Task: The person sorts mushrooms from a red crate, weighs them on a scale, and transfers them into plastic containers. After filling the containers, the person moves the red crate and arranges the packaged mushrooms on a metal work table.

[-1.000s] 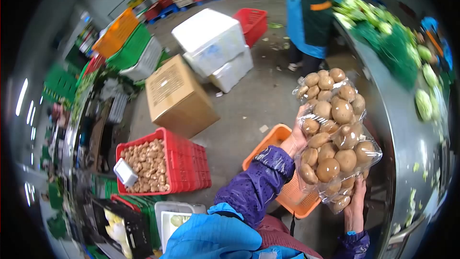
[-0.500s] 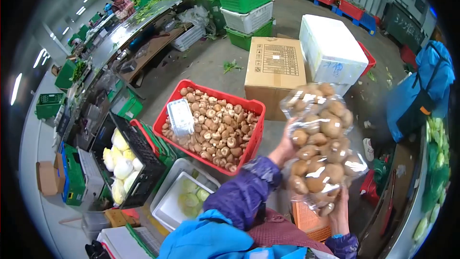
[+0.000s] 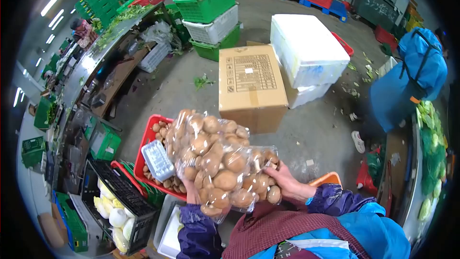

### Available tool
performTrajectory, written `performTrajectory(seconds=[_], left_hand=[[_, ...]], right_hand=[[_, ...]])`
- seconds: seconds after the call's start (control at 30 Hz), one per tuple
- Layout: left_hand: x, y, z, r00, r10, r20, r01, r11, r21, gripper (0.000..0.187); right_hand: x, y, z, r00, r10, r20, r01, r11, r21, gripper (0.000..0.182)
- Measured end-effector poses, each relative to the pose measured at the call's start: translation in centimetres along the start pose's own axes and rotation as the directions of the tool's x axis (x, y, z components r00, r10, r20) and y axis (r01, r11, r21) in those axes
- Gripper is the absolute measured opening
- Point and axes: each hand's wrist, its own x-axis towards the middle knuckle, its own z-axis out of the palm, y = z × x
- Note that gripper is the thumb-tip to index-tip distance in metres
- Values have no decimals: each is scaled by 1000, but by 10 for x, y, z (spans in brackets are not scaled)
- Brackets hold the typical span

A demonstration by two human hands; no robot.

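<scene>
Several clear film-wrapped packs of brown mushrooms point(image 3: 215, 163) are held together in front of my body. My right hand point(image 3: 290, 182) grips their right end, with the fingers curled over the film. Against their lower left side is my left hand point(image 3: 190, 193), closed on the packs, most of its fingers hidden beneath them. Behind the packs stands a red crate point(image 3: 143, 156) of loose mushrooms, partly covered from view. A clear plastic tray point(image 3: 158, 159) lies on the mushrooms at the crate's left side.
Beyond the packs stand a cardboard box point(image 3: 251, 79) and a white foam box point(image 3: 306, 43). A black crate of cabbages point(image 3: 139, 225) is at lower left. Stacked crates point(image 3: 206, 2) rise at the back. To the right, a person in blue point(image 3: 397, 91) stands by a vegetable-covered bench.
The mushroom packs and both hands have moved leftward, now overlapping the red crate. My view has turned to the right, and the packs appear more level.
</scene>
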Motion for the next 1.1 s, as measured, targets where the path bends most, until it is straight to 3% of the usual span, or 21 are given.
performTrajectory(seconds=[0.07, 0.1, 0.17, 0.43, 0.5, 0.6, 1.1], left_hand=[[16, 6, 12, 996, -8, -89, -3, 993, -122, 78], [15, 4, 7, 992, 106, 69, -108, 994, 19, 71], [20, 6, 30, 995, 82, 54, -75, 990, -119, 63], [107, 29, 52, 962, 219, -161, -245, 955, -169, 63], [131, 31, 49, 953, 238, -189, -273, 944, -186, 63], [162, 41, 43, 945, 257, -203, -295, 937, -187, 63], [263, 96, 30, 863, 378, -335, -461, 859, -220, 64]], right_hand=[[28, -17, 5, 999, 48, 15, -47, 996, -77, 54], [39, -29, 8, 997, 69, 18, -66, 990, -122, 54], [69, -41, 3, 991, 71, 110, -54, 987, -151, 52], [163, -101, 12, 958, 193, 213, -159, 973, -166, 48], [195, -107, 9, 955, 219, 199, -162, 950, -268, 49], [223, -131, 33, 954, 145, 262, -83, 968, -235, 52], [360, -179, 115, 861, 313, 401, -194, 930, -311, 48]])
